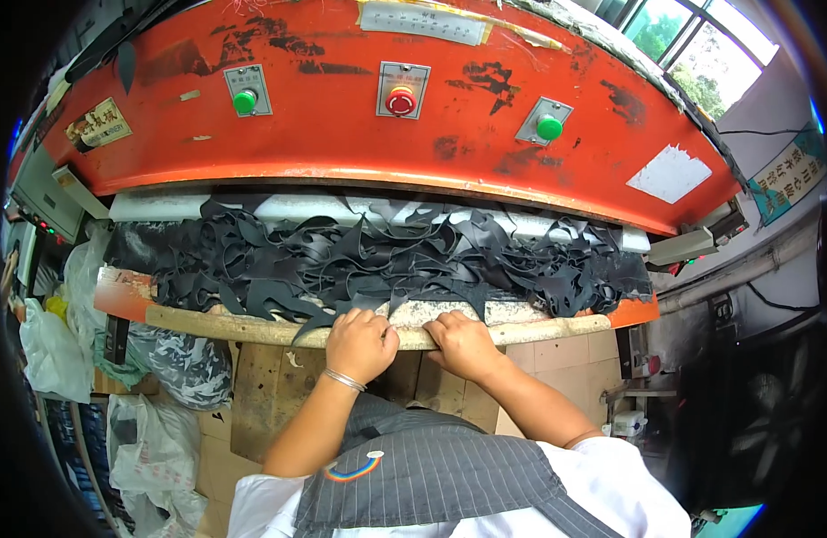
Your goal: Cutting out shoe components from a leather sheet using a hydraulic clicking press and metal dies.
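Observation:
My left hand (364, 345) is closed over a pale, rounded rail (548, 329) along the front of a press bed. Its fingertips reach past the rail, next to dark strips. To its right, my right hand (468, 345) curls its fingers round the same rail. Behind both hands, a tangled heap of thin black sheet offcuts (404, 255) covers most of the bed, curled and full of gaps. One pointed strip hangs over the rail beside my left hand. A speckled pale board (427, 311) shows between heap and rail. The undersides of my fingers are hidden.
An orange machine beam (333, 117) spans the far side, with a red stop button (401, 101) between two green buttons (245, 101). Plastic bags (153, 439) stand at the left. A black fan (763, 394) is at the right. Wooden boards (256, 403) lie on the floor below.

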The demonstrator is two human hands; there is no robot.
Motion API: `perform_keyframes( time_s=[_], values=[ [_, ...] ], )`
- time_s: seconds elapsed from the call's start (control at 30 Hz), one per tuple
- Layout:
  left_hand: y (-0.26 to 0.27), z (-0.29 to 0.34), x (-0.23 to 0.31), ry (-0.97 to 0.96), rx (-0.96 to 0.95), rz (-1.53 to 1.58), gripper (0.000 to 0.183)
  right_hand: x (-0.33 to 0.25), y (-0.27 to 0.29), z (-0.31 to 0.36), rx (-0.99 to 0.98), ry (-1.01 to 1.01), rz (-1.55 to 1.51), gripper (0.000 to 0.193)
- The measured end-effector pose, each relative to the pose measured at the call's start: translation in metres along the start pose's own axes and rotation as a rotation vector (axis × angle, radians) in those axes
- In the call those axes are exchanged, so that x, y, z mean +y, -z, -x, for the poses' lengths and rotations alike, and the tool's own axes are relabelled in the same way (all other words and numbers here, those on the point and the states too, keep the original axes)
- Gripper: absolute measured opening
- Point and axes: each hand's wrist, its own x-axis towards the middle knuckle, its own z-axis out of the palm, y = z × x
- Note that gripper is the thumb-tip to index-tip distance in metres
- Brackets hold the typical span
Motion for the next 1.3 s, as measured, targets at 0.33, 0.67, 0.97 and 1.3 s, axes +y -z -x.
perform_keyframes(
  time_s=[0.33,0.67,0.97,1.3],
  values=[
    [0.037,-0.046,-0.012,0.182,-0.462,0.245,0.018,0.098,0.098,-0.185,-0.120,0.688,0.142,0.014],
    [-0.029,-0.198,-0.048,0.020,-0.135,-0.086,0.041,0.129,0.041,-0.409,-0.230,1.275,0.428,0.015],
    [-0.041,-0.201,-0.072,0.027,-0.288,-0.122,0.057,0.184,0.187,-0.384,0.329,1.059,0.391,0.009],
    [-0.066,-0.279,-0.093,0.061,-0.008,0.051,0.048,0.314,0.120,-0.273,0.315,-0.386,-0.116,0.026]
  ],
)
